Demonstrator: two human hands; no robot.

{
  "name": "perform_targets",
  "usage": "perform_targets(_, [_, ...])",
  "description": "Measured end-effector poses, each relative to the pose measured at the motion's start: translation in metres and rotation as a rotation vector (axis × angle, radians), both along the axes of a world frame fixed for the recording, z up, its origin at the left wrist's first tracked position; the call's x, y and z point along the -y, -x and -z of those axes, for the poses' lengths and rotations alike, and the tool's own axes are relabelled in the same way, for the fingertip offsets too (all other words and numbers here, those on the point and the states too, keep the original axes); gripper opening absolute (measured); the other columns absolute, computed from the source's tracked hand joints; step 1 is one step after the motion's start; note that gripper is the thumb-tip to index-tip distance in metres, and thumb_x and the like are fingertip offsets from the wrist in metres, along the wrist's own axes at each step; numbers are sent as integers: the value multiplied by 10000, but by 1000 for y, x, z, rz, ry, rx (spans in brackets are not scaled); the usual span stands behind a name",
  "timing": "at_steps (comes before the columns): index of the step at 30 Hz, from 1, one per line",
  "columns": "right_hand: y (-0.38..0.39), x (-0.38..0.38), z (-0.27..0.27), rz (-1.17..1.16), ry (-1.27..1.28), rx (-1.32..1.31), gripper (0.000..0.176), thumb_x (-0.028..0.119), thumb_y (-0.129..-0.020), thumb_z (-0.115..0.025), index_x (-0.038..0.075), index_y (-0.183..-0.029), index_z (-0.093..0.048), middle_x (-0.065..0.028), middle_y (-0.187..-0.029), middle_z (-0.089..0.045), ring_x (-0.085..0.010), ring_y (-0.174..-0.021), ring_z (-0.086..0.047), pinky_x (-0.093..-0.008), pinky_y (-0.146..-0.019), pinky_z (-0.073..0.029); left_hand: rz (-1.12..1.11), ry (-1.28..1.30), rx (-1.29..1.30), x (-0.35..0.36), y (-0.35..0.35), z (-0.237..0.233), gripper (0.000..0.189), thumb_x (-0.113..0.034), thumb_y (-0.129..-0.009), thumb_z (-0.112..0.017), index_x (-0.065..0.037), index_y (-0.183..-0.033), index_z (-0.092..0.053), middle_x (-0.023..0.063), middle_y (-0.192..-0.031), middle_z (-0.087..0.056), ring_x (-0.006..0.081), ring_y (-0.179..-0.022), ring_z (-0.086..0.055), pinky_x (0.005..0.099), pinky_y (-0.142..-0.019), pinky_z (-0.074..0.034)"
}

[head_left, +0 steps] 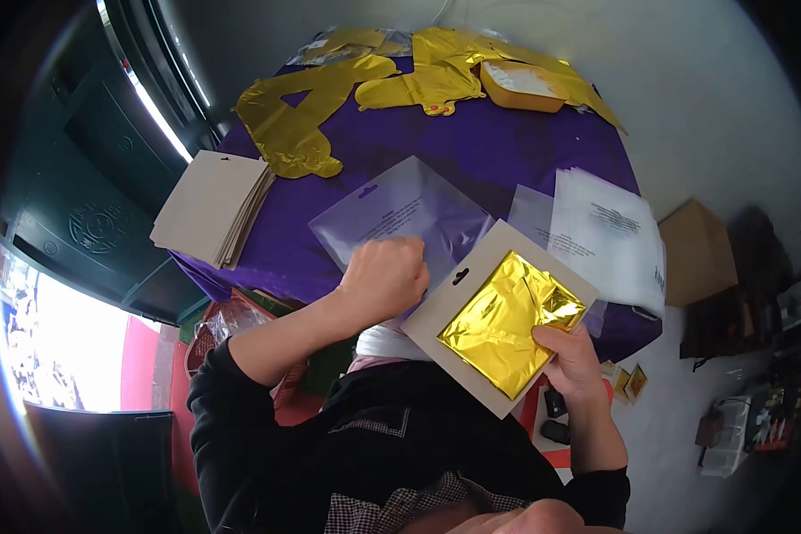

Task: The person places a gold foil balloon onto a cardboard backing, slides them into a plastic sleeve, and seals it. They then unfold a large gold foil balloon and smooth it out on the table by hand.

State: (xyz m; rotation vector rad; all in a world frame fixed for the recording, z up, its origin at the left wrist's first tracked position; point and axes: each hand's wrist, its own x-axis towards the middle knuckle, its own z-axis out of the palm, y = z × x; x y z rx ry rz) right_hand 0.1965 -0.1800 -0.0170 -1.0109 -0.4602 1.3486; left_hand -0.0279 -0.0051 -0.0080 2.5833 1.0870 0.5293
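My right hand [574, 360] grips a beige cardboard card [432, 325] by its lower right side, thumb on top. Against the card lies a folded gold foil balloon [507, 325], pressed down by that thumb. My left hand [384, 278] is closed in a fist at the near edge of a clear plastic bag [387, 209] with printed text and a hanging slot. Its fingertips are hidden, but they seem to pinch the bag's edge. The card is tilted and overlaps the bag's right side.
A purple-covered table [525, 142] holds a stack of cards [209, 209] at left and more plastic bags [605, 227] at right. Flat gold foil balloons [298, 116] and a yellow tub [525, 89] lie at the back. A cardboard box [699, 254] stands right.
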Motion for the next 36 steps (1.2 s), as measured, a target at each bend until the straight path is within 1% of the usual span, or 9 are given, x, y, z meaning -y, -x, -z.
perform_targets(9, [6,3,8,-13,62,-27,426,-76,-831,-589,17,-1245,-552,-86,-1193,-623,-203,-1058,-634,-353,-936,-519,96,79,-53,14,-1,-4,173,-131,-790,-564,34,-737,-559,231,-618,-599,417,-614,-621,505,-610,-507])
perform_targets(11, [6,6,12,-19,71,-32,418,-74,-832,-593,21,-1238,-560,-83,-1187,-627,-201,-1051,-637,-351,-933,-520,89,83,-59,14,-3,-5,168,-127,-787,-561,35,-743,-562,231,-620,-599,417,-613,-621,505,-609,-507])
perform_targets(13, [5,9,15,-24,102,-42,490,-66,-818,-600,11,-1296,-521,-117,-1236,-613,-234,-1090,-632,-384,-970,-509,83,87,-66,14,-4,-5,164,-123,-784,-558,37,-750,-566,231,-621,-600,418,-612,-621,504,-607,-507])
perform_targets(20, [8,10,21,-14,101,-68,494,-71,-819,-603,16,-1298,-519,-115,-1232,-613,-234,-1087,-634,-381,-968,-513,109,68,-91,18,-6,-7,158,-120,-785,-553,33,-746,-559,226,-621,-600,415,-600,-615,504,-595,-502])
perform_targets(22, [11,9,20,-7,86,-87,385,-73,-826,-611,25,-1198,-596,-77,-1162,-643,-190,-1019,-646,-340,-921,-520,121,57,-105,21,-6,-8,156,-119,-787,-552,31,-744,-558,223,-620,-601,411,-598,-615,502,-590,-502])
perform_targets(28, [14,10,30,-35,58,-94,375,-55,-839,-621,22,-1205,-588,-72,-1168,-641,-185,-1020,-643,-340,-923,-519,181,78,-112,33,-7,-13,150,-125,-802,-562,20,-765,-549,202,-631,-605,392,-594,-616,483,-565,-499])
perform_targets(30, [16,10,31,-31,59,-97,376,-53,-841,-621,20,-1209,-584,-72,-1166,-641,-186,-1019,-643,-340,-923,-520,207,5,-111,36,-7,-9,154,-130,-809,-574,8,-753,-539,184,-644,-609,377,-595,-619,470,-554,-499])
perform_targets(34, [22,12,33,-24,53,-81,389,-46,-848,-618,15,-1228,-566,-72,-1169,-636,-189,-1030,-638,-345,-935,-511,226,-14,-135,45,-7,-13,154,-130,-814,-580,0,-746,-534,167,-665,-610,370,-593,-617,453,-538,-498])
perform_targets(36, [25,12,37,-26,49,-92,395,-41,-851,-618,14,-1237,-557,-72,-1173,-633,-188,-1039,-633,-347,-943,-506,270,-33,-105,48,-7,-9,149,-137,-814,-593,-8,-760,-540,158,-678,-616,343,-593,-626,432,-524,-499])
